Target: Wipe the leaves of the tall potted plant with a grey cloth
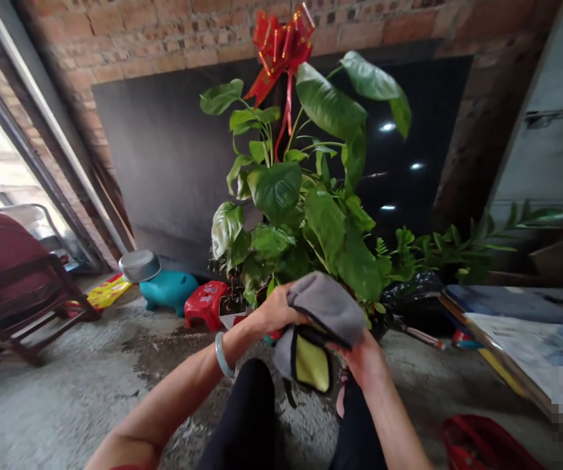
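Observation:
Both hands hold a grey cleaning cloth (328, 303) with black edging and a yellow-green underside, folded and hanging between them above my knees. My left hand (279, 308) grips its left side, the fingers partly hidden behind the fabric. My right hand (362, 356) is closed on the lower right part, slightly blurred. Just beyond the cloth stands a tall potted plant (276, 192) with broad green leaves, some with a pale dusty sheen. A red ribbon bow (284, 46) is fixed at its top.
A red plastic stool (206, 303), a teal animal-shaped seat (168, 290) and a metal basin (139, 266) stand to the left. Farther left is a dark wooden chair (27, 307). At right are a low table (501, 326), another green plant (438, 251) and a red bag (487, 444).

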The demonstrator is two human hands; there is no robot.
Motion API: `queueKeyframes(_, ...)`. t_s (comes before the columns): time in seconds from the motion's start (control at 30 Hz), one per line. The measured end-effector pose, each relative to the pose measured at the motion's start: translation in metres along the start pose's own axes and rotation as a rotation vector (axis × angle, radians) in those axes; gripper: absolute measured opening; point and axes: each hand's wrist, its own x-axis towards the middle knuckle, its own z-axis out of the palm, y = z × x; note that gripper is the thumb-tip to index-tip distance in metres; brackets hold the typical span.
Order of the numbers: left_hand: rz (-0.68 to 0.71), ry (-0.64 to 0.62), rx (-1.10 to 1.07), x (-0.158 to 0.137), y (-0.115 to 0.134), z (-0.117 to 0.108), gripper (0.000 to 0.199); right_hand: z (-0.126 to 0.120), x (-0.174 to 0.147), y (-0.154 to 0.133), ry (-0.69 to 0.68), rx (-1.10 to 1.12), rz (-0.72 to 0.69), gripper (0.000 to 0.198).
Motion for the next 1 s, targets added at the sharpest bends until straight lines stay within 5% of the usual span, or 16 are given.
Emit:
queueKeyframes(0.1,0.065,0.381,-0.119,0.008,-0.019,-0.002,0.07,0.003,-0.027,0.008,0.066,-0.015,0.032,0.055)
queueKeyframes(0.17,0.093,0.509,-0.105,0.01,-0.031,0.006,0.064,0.015,-0.043,0.007,0.037,-0.092,-0.07,0.069)
queueKeyframes(0.3,0.146,0.351,0.01,-0.006,-0.056,0.045,0.081,0.048,-0.059,-0.005,-0.064,-0.44,-0.249,0.061)
queueKeyframes(0.47,0.23,0.113,-0.037,-0.039,-0.08,0.067,0.102,0.064,-0.054,-0.006,-0.036,-0.671,-0.201,0.045)
queueKeyframes(0.6,0.222,0.083,-0.339,-0.048,-0.092,0.049,0.095,0.076,-0.047,0.003,-0.029,-0.683,-0.236,0.042)
queueKeyframes(0.73,0.152,0.118,-0.57,-0.042,-0.097,0.016,0.059,0.101,-0.041,-0.015,0.159,-0.709,-0.433,0.051)
queueKeyframes(0.9,0.092,0.534,-0.378,-0.001,-0.095,-0.03,0.051,0.147,-0.026,-0.079,0.333,-0.755,-0.8,0.057)
queueKeyframes(1.0,0.081,0.585,-0.202,0.038,-0.093,-0.047,0.056,0.163,-0.011,-0.091,0.314,-0.845,-0.821,0.044)
